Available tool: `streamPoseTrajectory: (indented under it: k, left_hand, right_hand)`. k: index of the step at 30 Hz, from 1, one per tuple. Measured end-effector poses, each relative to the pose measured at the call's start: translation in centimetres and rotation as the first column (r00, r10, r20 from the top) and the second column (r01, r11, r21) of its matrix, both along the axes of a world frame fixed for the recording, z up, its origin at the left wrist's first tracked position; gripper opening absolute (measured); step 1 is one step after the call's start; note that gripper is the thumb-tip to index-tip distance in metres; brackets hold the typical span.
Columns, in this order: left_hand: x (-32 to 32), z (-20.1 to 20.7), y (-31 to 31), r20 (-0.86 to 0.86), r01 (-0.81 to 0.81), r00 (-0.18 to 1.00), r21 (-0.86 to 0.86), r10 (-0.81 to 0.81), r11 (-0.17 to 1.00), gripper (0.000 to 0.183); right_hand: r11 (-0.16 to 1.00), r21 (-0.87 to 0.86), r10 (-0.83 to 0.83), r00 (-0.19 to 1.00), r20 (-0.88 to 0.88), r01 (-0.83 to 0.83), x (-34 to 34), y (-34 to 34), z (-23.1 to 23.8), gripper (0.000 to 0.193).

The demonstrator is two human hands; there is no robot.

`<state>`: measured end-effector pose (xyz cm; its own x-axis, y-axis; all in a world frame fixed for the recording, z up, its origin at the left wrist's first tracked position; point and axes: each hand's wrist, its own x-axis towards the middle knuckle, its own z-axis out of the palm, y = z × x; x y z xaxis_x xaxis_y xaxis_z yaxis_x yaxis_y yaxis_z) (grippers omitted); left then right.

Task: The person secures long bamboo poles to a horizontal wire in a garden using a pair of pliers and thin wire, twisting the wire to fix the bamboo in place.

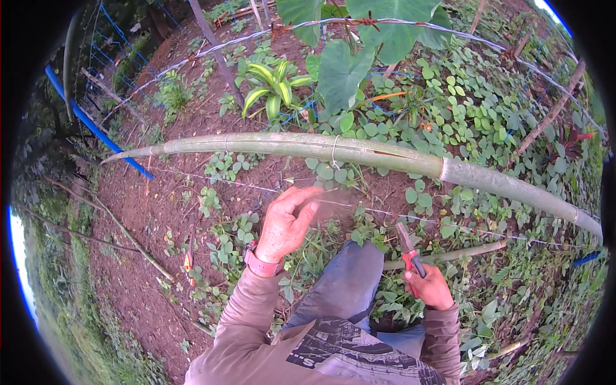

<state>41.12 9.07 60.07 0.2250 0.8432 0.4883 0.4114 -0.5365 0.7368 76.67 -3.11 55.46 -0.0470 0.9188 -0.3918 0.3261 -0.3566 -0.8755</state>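
My left hand (pixel 287 222), with a pink watch on its wrist, is held just below the bamboo pole (pixel 282 145). Its thumb and index finger are apart, their tips beside a strand of wire (pixel 410 215) that runs under the pole. A thin wire loop (pixel 334 153) wraps round the pole, its twisted end hanging at the lower side. Down to the right, my right hand (pixel 431 288) is closed on pliers (pixel 410 253) with red and dark handles, jaws pointing up. The pole has a long split right of the loop.
Barbed wire (pixel 308 24) arches across the far side, tied to thin wooden posts (pixel 217 54). Leafy plants (pixel 443 96) cover the ground beyond the pole. A blue pole (pixel 96 128) leans at the left. A cut stick (pixel 449 254) lies behind the pliers, beside my bent knee (pixel 346 276).
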Motion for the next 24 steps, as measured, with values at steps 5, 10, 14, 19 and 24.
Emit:
streamPoseTrajectory:
  k: [5,10,14,19,24]
  left_hand:
    - [-2.5,1.2,1.4,0.515,0.157,0.856,-0.329,0.037,0.931,0.035]
    - [-2.6,1.7,0.3,0.697,0.157,0.666,-0.478,0.264,0.864,0.037]
    - [-4.6,0.1,-0.1,0.612,-0.008,0.729,-0.443,0.308,0.897,0.035]
    - [-7.8,3.0,-0.3,0.038,-0.619,0.784,0.133,0.620,0.774,0.027]
    - [-8.8,8.4,1.3,-0.126,-0.535,0.750,0.462,0.649,0.708,0.019]
  right_hand:
    - [0.951,-0.129,-0.310,0.848,-0.431,0.283,0.1,-5.2,-8.1,0.028]
    - [0.957,-0.060,-0.268,0.792,-0.549,0.283,0.0,-6.6,-9.6,0.027]
    - [0.974,0.090,-0.144,0.875,-0.462,0.207,-1.0,-5.1,-8.4,0.021]
    - [0.985,0.168,0.014,0.943,-0.332,0.045,-2.1,-3.3,-7.0,0.024]
    - [0.984,0.180,0.050,0.950,-0.309,0.007,-4.2,-1.1,-6.5,0.026]
